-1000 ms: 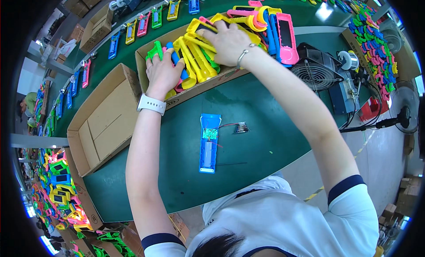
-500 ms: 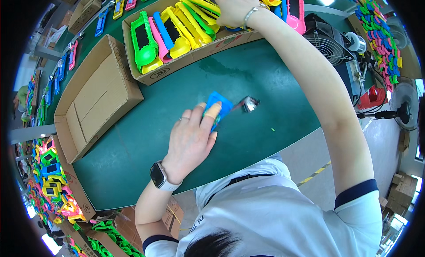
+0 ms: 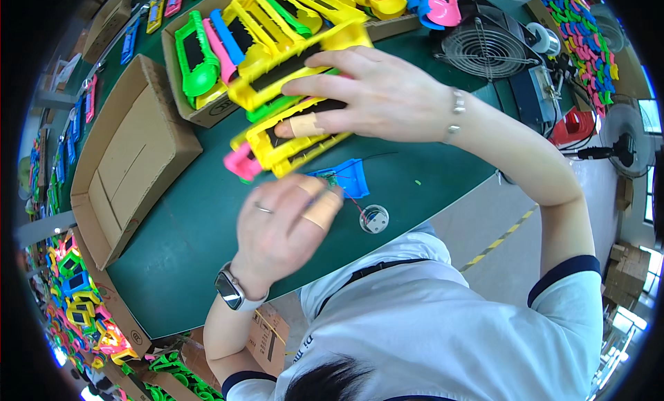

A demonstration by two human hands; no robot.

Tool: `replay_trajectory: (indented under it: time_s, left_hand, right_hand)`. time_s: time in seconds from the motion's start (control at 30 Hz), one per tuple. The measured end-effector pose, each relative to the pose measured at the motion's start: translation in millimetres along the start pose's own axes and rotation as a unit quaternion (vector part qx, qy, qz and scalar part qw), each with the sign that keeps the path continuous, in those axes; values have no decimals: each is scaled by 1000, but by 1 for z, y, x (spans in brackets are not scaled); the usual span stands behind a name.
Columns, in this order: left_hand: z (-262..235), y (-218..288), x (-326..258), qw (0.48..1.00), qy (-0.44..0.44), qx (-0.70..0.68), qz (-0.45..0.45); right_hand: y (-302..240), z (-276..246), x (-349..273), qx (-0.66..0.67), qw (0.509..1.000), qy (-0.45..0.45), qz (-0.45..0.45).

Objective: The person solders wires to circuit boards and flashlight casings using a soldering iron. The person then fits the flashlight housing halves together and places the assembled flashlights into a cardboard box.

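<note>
- Your right hand (image 3: 387,97) is half curled, fingers spread, gripping a bundle of plastic shells (image 3: 268,110) over the smooth green table (image 3: 200,225).
- That bundle shows long, hollow, thin-walled pieces: at least two yellow, one green and one pink, some with dark rectangular windows.
- Your left hand (image 3: 280,221) is blurred, its fingers bent at one end of the blue shell (image 3: 354,178); you cannot tell whether they grip it.
- One blue shell lies on the table, just beyond those fingers, shiny and trough-shaped, with a thin red wire (image 3: 356,204) running to one round speaker (image 3: 374,219).
- Two cardboard boxes stand nearby: a filled box (image 3: 220,110) and a shallow box (image 3: 142,159) with a creased floor.
</note>
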State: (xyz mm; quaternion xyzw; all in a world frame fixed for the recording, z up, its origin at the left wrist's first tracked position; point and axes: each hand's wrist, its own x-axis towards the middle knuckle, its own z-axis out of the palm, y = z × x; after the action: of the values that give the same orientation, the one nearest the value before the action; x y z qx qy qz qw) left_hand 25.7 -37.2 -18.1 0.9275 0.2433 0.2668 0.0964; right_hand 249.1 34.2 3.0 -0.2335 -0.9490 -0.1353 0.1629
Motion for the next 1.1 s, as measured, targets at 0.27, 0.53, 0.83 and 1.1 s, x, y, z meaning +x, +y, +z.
replay_trajectory:
  time_s: [0.27,0.53,0.83,1.1]
  left_hand:
    - [16,-19,36,975,-54,143,-160]
    - [0,-35,49,947,-86,239,-195]
    - [-18,-16,44,951,-227,124,-169]
    - [0,19,12,969,-50,49,-237]
  right_hand:
    - [3,-20,-59,88,986,52,130]
    - [-18,-110,-226,160,593,429,662]
    - [103,-144,-444,293,360,480,745]
    - [130,-161,-414,253,427,417,761]
